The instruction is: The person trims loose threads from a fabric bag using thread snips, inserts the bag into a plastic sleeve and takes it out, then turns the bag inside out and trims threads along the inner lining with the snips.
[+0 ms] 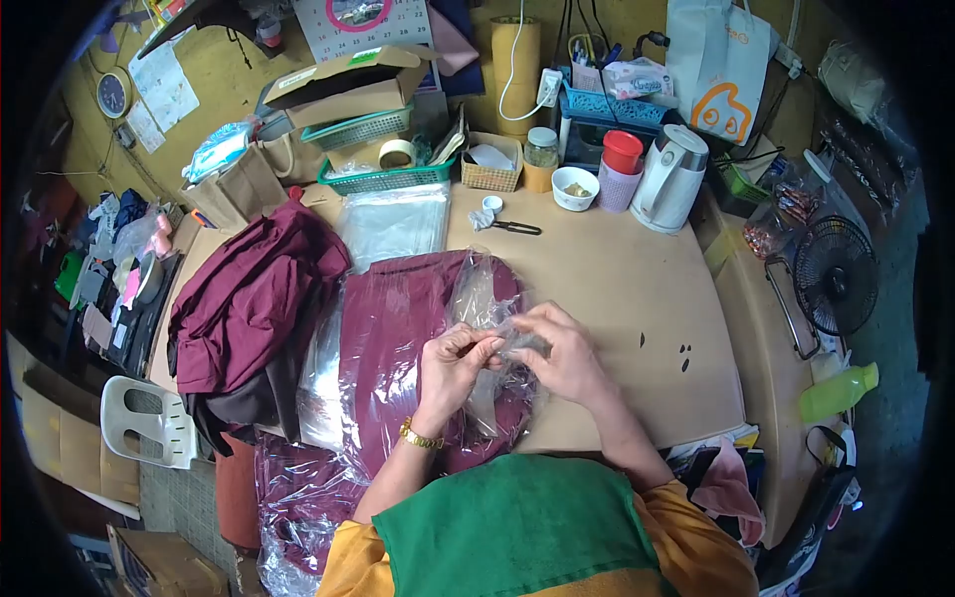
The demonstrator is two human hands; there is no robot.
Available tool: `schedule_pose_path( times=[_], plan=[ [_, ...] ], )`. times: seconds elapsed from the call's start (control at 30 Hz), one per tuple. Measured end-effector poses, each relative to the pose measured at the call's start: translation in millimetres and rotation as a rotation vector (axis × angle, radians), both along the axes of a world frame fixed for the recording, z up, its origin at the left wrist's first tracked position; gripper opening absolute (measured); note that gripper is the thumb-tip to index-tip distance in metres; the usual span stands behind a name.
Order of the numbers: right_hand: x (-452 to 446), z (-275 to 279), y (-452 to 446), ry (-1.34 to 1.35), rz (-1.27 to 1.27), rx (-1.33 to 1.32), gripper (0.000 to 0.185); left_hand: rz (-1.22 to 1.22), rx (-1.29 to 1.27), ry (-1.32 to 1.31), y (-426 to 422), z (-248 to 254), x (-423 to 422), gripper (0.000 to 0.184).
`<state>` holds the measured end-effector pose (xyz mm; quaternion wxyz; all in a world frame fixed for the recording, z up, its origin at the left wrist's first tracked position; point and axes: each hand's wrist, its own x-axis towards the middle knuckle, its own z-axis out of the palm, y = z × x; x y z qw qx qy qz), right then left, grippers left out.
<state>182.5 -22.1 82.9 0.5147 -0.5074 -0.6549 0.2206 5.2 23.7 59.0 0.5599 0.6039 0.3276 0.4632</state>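
A folded maroon garment (pixel 393 328) in clear plastic lies on the table in front of me. Above its right side, my left hand (pixel 456 370) pinches a bit of clear plastic bag (pixel 482 298), thumb against fingers. My right hand (pixel 569 356) is close beside it, its fingers closed on the same crumpled plastic. The exact edge they hold is too small to make out. To the left is a loose heap of maroon cloth (pixel 249 298) with a dark lining. Flat clear plastic bags (pixel 395 221) lie behind the wrapped garment.
Along the back stand a green basket (pixel 388 177), a white bowl (pixel 574 189), a red-lidded cup (pixel 622 159) and a white kettle (pixel 671 179). Black-handled snips (pixel 517 228) lie nearer. More wrapped maroon garments (pixel 298 507) sit below the table's left front edge, near a white chair (pixel 149 423).
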Motion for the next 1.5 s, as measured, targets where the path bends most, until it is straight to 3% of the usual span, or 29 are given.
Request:
schedule_pose_path(
  times=[0.07, 0.2, 0.23, 0.3, 0.4, 0.47, 0.5, 0.57, 0.6, 0.63, 0.8, 0.93, 1.13, 1.2, 1.23, 1.3, 1.37, 1.4, 1.5],
  plan=[
    [9, -8, -2, -0.395, 0.039, 0.040, 0.015, 0.065, 0.011, 0.041, 1, 0, -3, 0.010],
    [4, 4, -11, -0.420, 0.029, 0.062, 0.013, 0.119, 0.105, 0.143, -1, 0, 1, 0.008],
    [-1, 5, -11, -0.434, -0.023, 0.217, 0.011, 0.120, 0.103, 0.143, -2, 2, 1, 0.008],
    [-8, 6, -9, -0.448, -0.079, 0.371, 0.010, 0.205, 0.539, 0.522, -8, 20, 3, 0.009],
    [-13, 1, -2, -0.405, -0.081, 0.530, 0.006, 0.222, 0.599, 0.518, -16, 26, 7, 0.007],
    [-12, -9, -1, -0.115, -0.045, 0.234, 0.010, 0.218, 0.659, 0.517, -19, 28, 7, 0.008],
    [-12, -14, 1, -0.115, -0.046, 0.235, 0.010, 0.218, 0.661, 0.516, -19, 25, 7, 0.008],
    [-12, -22, 6, 0.258, -0.062, 0.006, 0.014, 0.198, 0.647, 0.436, -18, 17, 7, 0.009],
    [-16, -24, 9, 0.472, -0.037, 0.028, 0.011, 0.198, 0.646, 0.437, -19, 17, 7, 0.009],
    [-16, -23, 7, 0.472, -0.037, 0.026, 0.011, 0.194, 0.618, 0.412, -20, 18, 7, 0.010],
    [-13, -9, -6, -0.133, -0.079, 0.208, 0.010, 0.166, 0.528, 0.355, -17, 12, 6, 0.012],
    [-8, 6, -16, -0.087, 0.013, 0.106, 0.010, 0.136, 0.517, 0.308, -22, 22, 5, 0.013],
    [-7, -11, -13, -0.197, -0.118, 0.233, 0.009, 0.147, 0.418, 0.310, -24, 20, 10, 0.021],
    [-7, -27, -10, 0.081, -0.040, 0.127, 0.007, 0.166, 0.454, 0.302, -21, 13, 10, 0.024],
    [-2, -31, -8, 0.083, -0.040, 0.128, 0.007, 0.161, 0.473, 0.275, -20, 10, 10, 0.025],
    [12, -33, -6, 0.827, 0.435, -0.484, 0.011, 0.150, 0.492, 0.248, -21, 14, 10, 0.026],
    [15, -25, -9, 0.932, 0.439, -0.495, 0.012, 0.131, 0.763, 0.263, -20, 26, 9, 0.036],
    [15, -22, -9, 1.038, 0.447, -0.511, 0.013, 0.129, 0.765, 0.262, -19, 26, 9, 0.036],
    [11, -22, -9, 1.001, 0.379, -0.541, 0.014, 0.050, 0.800, 0.278, -19, 20, 9, 0.042]
  ],
)
